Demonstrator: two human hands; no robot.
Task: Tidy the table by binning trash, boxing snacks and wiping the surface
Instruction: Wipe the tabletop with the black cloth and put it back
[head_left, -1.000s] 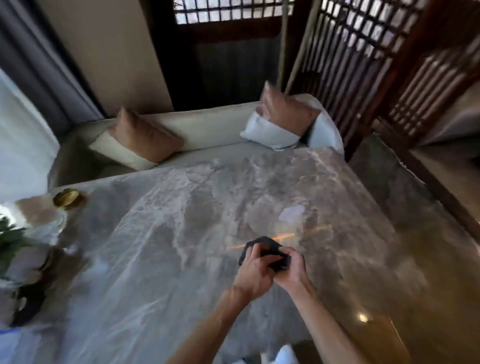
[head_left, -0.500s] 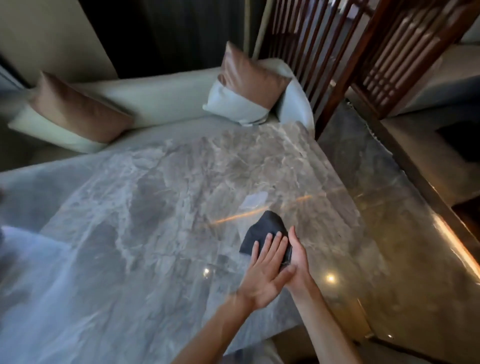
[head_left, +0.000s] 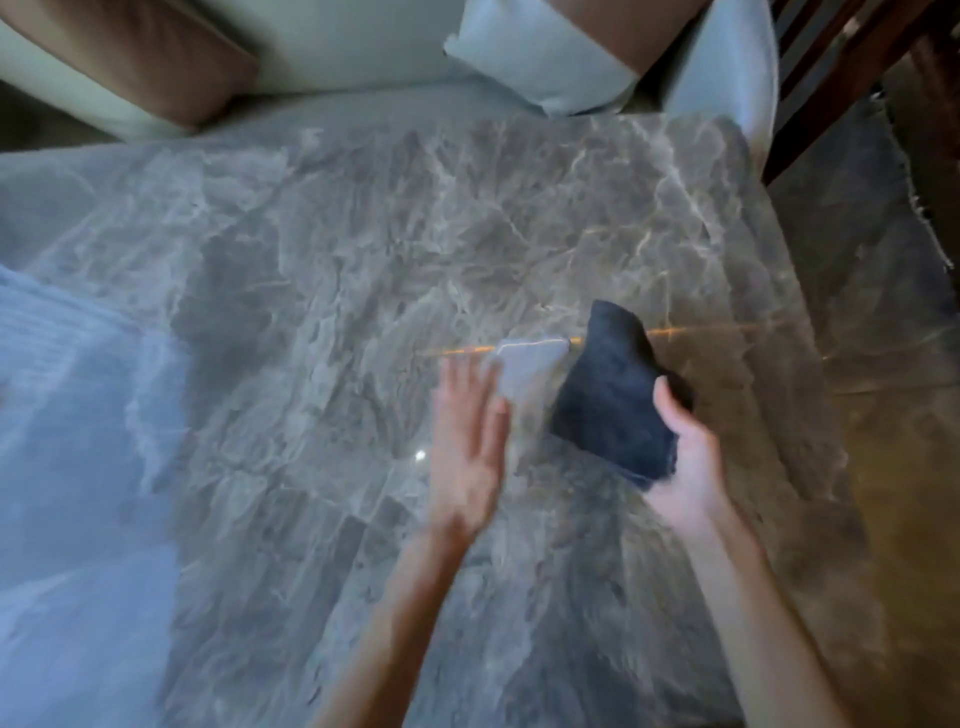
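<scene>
A folded dark cloth (head_left: 610, 395) is held just above the grey marble table (head_left: 322, 270), near its right side. My right hand (head_left: 688, 457) grips the cloth's near right corner, thumb on top. My left hand (head_left: 467, 441) hovers flat and open to the left of the cloth, fingers spread, not touching it. A pale window reflection on the marble lies between the two hands.
A cream sofa (head_left: 343, 47) with tan cushions (head_left: 140, 57) runs along the table's far edge. A dark wooden lattice screen (head_left: 852, 67) stands at the far right. The table's right edge (head_left: 810, 332) drops to a glossy brown floor.
My left hand has come off the cloth and moved left, open. My right hand has lifted the cloth's near end. The camera has tilted further down.
</scene>
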